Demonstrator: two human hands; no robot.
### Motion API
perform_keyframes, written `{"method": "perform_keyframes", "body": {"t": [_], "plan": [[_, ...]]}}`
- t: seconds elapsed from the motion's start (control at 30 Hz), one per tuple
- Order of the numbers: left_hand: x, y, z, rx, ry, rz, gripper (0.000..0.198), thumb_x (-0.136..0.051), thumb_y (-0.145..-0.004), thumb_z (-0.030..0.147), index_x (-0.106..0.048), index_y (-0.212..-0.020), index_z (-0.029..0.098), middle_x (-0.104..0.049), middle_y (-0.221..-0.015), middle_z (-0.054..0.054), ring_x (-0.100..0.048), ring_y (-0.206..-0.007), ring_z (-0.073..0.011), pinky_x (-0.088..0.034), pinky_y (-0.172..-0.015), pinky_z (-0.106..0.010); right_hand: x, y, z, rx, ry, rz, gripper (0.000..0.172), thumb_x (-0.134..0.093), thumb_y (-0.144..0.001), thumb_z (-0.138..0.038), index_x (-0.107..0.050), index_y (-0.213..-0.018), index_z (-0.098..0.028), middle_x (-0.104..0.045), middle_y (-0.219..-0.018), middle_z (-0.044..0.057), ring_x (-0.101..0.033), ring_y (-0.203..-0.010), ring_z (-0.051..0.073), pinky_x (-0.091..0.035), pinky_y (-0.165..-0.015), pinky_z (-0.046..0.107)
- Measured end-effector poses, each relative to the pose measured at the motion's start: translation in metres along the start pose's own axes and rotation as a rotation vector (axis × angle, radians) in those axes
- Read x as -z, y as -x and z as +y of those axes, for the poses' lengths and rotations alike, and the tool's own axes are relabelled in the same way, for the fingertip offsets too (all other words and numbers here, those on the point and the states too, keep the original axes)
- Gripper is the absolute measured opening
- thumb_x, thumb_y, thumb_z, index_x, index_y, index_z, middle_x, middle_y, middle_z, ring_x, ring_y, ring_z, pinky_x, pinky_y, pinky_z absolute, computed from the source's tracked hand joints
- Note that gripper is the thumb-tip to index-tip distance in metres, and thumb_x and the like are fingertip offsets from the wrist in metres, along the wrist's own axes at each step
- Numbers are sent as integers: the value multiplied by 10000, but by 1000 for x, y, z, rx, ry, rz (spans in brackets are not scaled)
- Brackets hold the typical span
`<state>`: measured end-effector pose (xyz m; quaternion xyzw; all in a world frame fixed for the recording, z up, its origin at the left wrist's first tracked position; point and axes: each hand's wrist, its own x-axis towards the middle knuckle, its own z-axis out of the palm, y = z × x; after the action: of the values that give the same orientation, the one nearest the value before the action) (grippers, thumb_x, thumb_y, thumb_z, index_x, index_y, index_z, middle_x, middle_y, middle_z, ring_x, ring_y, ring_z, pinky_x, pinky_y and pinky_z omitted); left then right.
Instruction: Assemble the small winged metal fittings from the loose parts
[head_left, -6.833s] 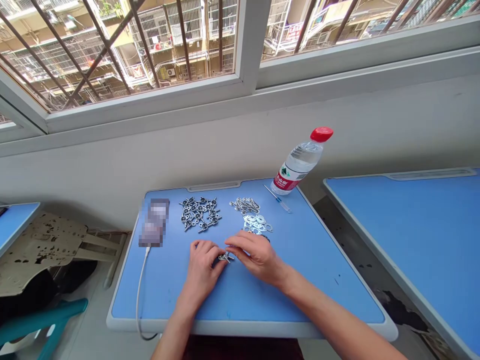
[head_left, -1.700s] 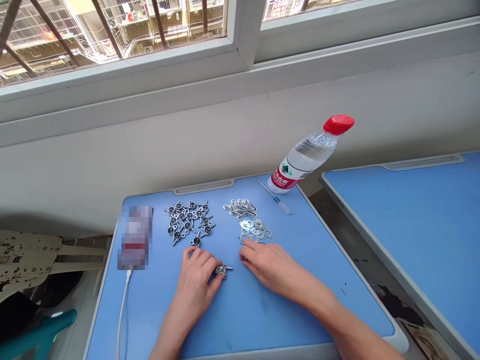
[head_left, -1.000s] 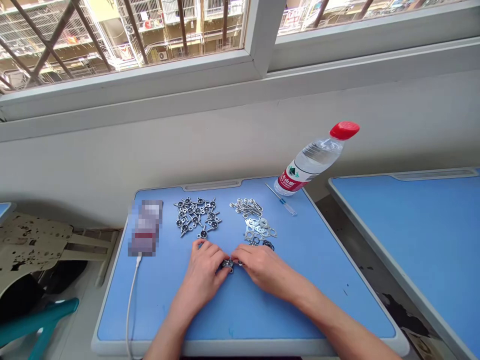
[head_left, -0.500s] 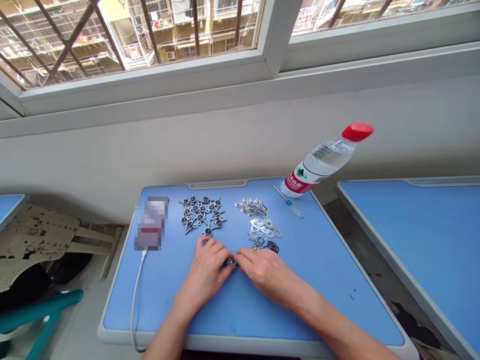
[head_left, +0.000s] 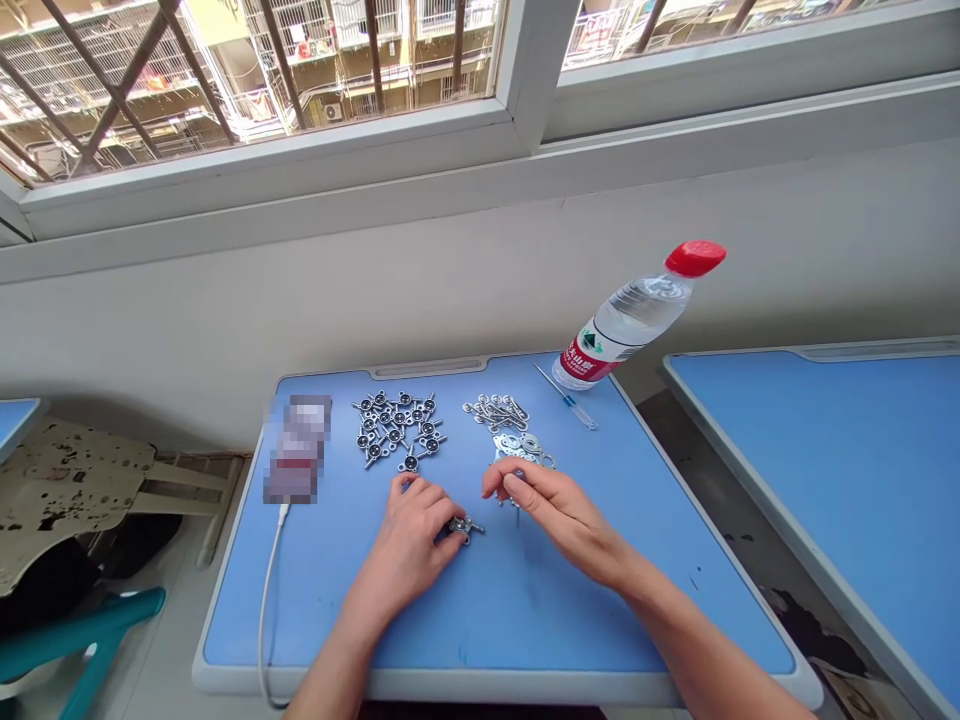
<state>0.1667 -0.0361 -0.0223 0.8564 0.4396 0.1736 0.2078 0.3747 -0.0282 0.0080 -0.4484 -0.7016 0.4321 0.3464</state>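
My left hand [head_left: 420, 525] rests on the desk, thumb and fingers closed around a small silver metal fitting [head_left: 466, 526] whose stem points right. To the right, my right hand [head_left: 559, 510] is raised a little, thumb and forefinger pinched together. A thin, rod-like piece [head_left: 517, 516] shows below that pinch; its kind is not clear. Beyond the left hand lie several small metal fittings with round black centres [head_left: 397, 425]. Flat metal plates [head_left: 517, 443] lie behind the right hand, which covers part of them and most of the small rings.
Slender metal pieces with ringed ends [head_left: 496, 412] form a pile near the back. A clear, blue-banded pen-like tool [head_left: 574, 402] lies beside a red-capped water bottle [head_left: 626, 325]. At left, a blurred-out phone-like device [head_left: 298, 450] has a white cable [head_left: 264, 600] running to the front edge.
My right hand has lifted away from the fitting and moved right, turning so the pinched thumb and forefinger show. My left hand keeps hold of the fitting. The view has shifted slightly.
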Motion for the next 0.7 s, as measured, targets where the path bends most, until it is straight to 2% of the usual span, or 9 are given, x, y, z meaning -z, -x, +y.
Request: {"method": "perform_keyframes", "body": {"t": [0.1,0.23,0.3,0.47,0.7], "plan": [[0,0,0,0,2,-14,90,-662,-836,163,-634,-900,220,-641,-820,12,-567,-848,-186,-363,-944,-417,-1,-2,3,57,11,9,323,-354,-1004,-347,-601,-858,-199,-620,-869,53,-572,-831,176,-486,-760,307],[0,0,0,1,-2,-13,94,-654,-841,158,-636,-904,226,-644,-831,15,-566,-852,-183,-361,-922,-401,-4,-1,0,87,-20,-4,323,-386,-1000,-356,-584,-806,-190,-584,-776,34,-526,-658,136,-463,-613,260],[0,0,1,0,-3,-10,90,-648,-845,161,-635,-905,228,-645,-830,15,-565,-847,-183,-362,-908,-395,-6,-1,-1,126,-31,-24,332,-387,-1003,-359,-572,-786,-187,-566,-741,24,-504,-623,126,-447,-585,251],[0,0,2,-2,-2,-21,79,-647,-848,158,-630,-890,221,-641,-837,15,-554,-842,-182,-353,-901,-390,-11,-2,-1,202,6,-68,337,-352,-1017,-362,-559,-812,-192,-581,-772,38,-528,-711,149,-454,-664,278],[-1,1,0,-13,-12,-6,67,-638,-855,160,-627,-875,223,-628,-829,22,-550,-841,-175,-351,-899,-378,-13,-2,2,230,48,-74,318,-337,-1022,-349,-548,-837,-197,-582,-791,43,-530,-726,157,-462,-675,285]]}}
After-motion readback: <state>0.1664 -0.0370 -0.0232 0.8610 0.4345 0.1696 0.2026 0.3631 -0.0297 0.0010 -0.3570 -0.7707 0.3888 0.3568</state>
